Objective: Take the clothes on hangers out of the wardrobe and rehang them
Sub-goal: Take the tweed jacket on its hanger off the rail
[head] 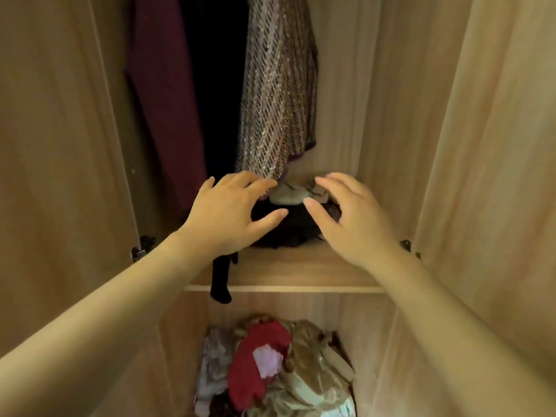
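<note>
The left hand and right hand are being held apart, fingers spread, nothing gripped, over the dark heap of clothes at the back of the pale wooden shelf. The brown woven patterned garment is hanging above; its unseen hanger should be sought.

Wardrobe: two hanging garments above shelf; folded clothes on shelf; clothes heap in the compartment below
</note>
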Demonstrator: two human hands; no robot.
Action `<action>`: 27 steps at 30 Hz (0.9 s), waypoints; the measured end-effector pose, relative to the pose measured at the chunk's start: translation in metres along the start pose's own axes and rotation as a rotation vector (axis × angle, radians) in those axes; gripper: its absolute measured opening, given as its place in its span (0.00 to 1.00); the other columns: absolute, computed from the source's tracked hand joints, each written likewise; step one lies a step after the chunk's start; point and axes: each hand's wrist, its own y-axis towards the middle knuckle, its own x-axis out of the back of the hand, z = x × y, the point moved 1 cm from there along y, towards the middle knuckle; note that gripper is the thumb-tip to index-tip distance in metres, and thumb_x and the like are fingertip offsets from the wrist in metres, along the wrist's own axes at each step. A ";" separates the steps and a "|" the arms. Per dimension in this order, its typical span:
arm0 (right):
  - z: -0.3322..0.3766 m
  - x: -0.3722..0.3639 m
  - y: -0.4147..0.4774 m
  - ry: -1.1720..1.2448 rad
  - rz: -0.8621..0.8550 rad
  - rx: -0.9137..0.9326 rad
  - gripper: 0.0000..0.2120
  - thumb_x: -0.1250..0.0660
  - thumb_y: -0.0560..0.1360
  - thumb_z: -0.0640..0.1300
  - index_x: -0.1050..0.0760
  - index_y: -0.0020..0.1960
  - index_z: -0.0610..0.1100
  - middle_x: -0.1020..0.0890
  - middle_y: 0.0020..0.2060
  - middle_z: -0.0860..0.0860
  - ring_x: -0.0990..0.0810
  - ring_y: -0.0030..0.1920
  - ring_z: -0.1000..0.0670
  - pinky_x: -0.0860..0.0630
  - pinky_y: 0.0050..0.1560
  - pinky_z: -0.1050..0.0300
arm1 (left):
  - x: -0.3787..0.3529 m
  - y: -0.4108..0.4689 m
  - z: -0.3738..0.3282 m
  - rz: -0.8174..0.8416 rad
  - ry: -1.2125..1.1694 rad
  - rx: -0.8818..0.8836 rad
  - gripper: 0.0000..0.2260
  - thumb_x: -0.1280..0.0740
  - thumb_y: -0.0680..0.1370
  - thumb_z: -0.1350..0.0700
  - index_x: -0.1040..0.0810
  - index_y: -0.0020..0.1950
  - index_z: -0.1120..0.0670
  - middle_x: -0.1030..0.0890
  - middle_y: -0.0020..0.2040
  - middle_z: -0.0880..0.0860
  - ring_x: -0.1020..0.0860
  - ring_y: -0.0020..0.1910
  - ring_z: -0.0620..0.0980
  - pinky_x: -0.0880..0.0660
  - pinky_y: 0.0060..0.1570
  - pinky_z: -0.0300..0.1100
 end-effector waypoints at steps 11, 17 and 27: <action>-0.044 -0.019 0.272 0.129 -0.111 0.278 0.24 0.45 0.78 0.60 0.32 0.68 0.47 0.30 0.66 0.51 0.32 0.66 0.51 0.34 0.62 0.56 | 0.023 0.220 0.099 -0.263 0.144 0.128 0.33 0.52 0.72 0.29 0.34 0.71 0.45 0.29 0.66 0.50 0.29 0.63 0.52 0.27 0.54 0.49; -0.042 -0.011 0.378 0.160 -0.325 0.347 0.21 0.41 0.78 0.56 0.30 0.66 0.47 0.28 0.64 0.50 0.30 0.64 0.51 0.37 0.57 0.63 | 0.061 0.304 0.131 -0.414 0.234 0.069 0.26 0.46 0.75 0.33 0.32 0.68 0.45 0.28 0.64 0.51 0.29 0.62 0.53 0.27 0.52 0.51; -0.002 -0.007 0.516 0.031 -0.517 0.300 0.28 0.35 0.74 0.57 0.34 0.70 0.46 0.33 0.64 0.50 0.31 0.44 0.58 0.34 0.51 0.64 | 0.120 0.432 0.188 -0.699 0.324 -0.030 0.22 0.43 0.77 0.38 0.30 0.66 0.48 0.29 0.64 0.54 0.31 0.64 0.57 0.31 0.57 0.54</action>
